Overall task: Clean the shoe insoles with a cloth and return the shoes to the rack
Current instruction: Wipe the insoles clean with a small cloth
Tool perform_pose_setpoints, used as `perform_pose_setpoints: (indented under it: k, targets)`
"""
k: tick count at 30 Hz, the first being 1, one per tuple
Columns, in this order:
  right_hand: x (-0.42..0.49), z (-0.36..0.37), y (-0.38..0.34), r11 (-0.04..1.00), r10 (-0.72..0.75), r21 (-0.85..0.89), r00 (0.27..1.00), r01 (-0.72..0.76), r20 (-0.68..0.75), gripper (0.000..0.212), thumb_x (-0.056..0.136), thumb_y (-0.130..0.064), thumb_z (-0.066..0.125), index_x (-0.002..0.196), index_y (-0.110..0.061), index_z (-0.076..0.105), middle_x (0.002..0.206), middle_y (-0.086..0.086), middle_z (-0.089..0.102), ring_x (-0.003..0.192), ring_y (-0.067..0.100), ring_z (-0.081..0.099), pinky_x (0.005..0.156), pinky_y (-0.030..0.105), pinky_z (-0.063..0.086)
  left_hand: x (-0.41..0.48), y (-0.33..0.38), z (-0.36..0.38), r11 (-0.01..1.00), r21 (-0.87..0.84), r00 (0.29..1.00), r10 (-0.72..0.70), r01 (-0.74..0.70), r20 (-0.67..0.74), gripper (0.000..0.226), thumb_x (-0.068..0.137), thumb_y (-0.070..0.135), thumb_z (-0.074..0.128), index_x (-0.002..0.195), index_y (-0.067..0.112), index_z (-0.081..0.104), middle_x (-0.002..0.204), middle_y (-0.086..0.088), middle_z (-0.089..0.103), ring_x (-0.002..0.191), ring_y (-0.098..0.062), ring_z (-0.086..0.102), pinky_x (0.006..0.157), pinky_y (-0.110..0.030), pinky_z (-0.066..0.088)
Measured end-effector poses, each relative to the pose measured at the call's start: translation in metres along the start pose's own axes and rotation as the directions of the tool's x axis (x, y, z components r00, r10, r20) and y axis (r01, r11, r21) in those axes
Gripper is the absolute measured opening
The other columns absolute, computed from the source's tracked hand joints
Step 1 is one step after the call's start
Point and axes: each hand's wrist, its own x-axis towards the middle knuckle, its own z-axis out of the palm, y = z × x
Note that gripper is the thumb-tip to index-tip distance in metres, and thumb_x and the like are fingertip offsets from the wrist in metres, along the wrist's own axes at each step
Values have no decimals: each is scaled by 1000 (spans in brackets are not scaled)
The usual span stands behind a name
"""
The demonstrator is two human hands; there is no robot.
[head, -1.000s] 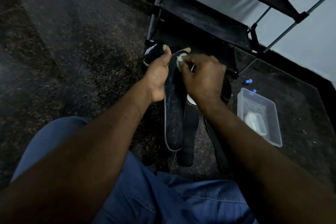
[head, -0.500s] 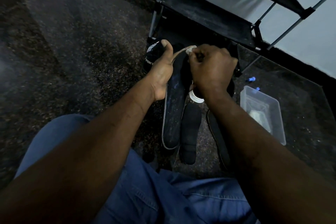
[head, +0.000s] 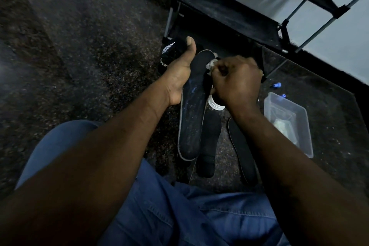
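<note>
We note a dim frame. Brightest area: the pale wall (head: pixel 349 36) behind the rack (head: pixel 229 12). The floor (head: pixel 89 46) in front of the rack is dark and grainy. Its poles (head: pixel 171 6) splay with wide-angle distortion. The forearms (head: pixel 99 166) below the rack look soft.

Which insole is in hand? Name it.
The grey-edged insole, held by the left hand; the middle insole and right insole lie on the floor.

- I'm counting three insoles (head: pixel 192 110) (head: pixel 208 142) (head: pixel 242 154).
- I'm seeing two shoes (head: pixel 169 54) (head: pixel 215 105).
- I'm noting one cloth (head: pixel 212 64), one clear tub (head: pixel 299 138), one rack (head: pixel 229 14).
</note>
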Motion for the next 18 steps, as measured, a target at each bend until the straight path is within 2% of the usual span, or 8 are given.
perform_pose_setpoints:
  k: [2,4,6,9,12,13,15,18]
  targets:
    - [7,0,-4,996,59,71,996,-54,-61,19,87,-37,65,93,-28,80,94,-8,76,94,23,64,84,47,53,0,-1,1,1000,-8,1000,-12,12,17,92,88,86,32,125,10,67,104,-13,73,87,-29,73,80,-42,58]
    - [12,4,-10,982,82,175,995,-71,-59,16,86,-36,69,93,-27,81,94,-10,77,90,20,67,83,45,56,-1,-1,0,1000,-5,999,-24,24,24,98,86,89,29,127,7,65,115,-16,72,101,-32,72,88,-44,58]
    - [9,10,-18,967,45,253,999,-45,4,15,86,-36,71,93,-28,81,94,-9,78,87,19,70,82,42,57,-1,0,-1,1000,10,1000,-12,12,-1,103,85,91,23,139,12,63,132,-15,68,121,-33,67,102,-48,54]
    - [-7,17,-28,960,-60,279,996,40,65,10,85,-31,71,87,-27,80,88,-9,78,83,18,70,82,40,53,-1,3,-1,998,54,994,40,-34,-103,100,90,87,10,137,19,66,128,-10,72,118,-25,70,97,-40,58]
    - [-15,17,-21,961,-116,264,986,82,118,11,85,-35,70,82,-28,78,84,-12,75,81,16,67,79,40,53,2,3,-3,997,-43,995,53,-57,-90,103,89,86,10,142,13,61,131,-17,69,123,-30,67,106,-46,53]
    - [-14,16,-18,969,-131,225,983,99,132,13,85,-39,67,82,-31,77,85,-13,75,82,16,66,80,43,52,1,4,-2,997,-47,994,54,-59,-99,102,90,86,10,141,14,61,130,-18,70,122,-31,68,105,-47,54]
    - [-10,14,-16,979,-144,164,981,122,127,18,84,-45,63,84,-33,76,86,-14,75,85,17,65,81,47,52,0,5,-1,998,-3,988,54,-55,-146,99,91,85,8,137,19,66,124,-12,74,115,-27,71,91,-41,60]
    - [1,10,-22,985,-122,133,991,113,63,22,86,-49,62,91,-34,79,89,-13,76,88,17,66,81,47,53,-2,4,2,998,55,987,32,-24,-155,99,89,87,6,131,24,71,120,-7,76,109,-26,74,76,-36,62]
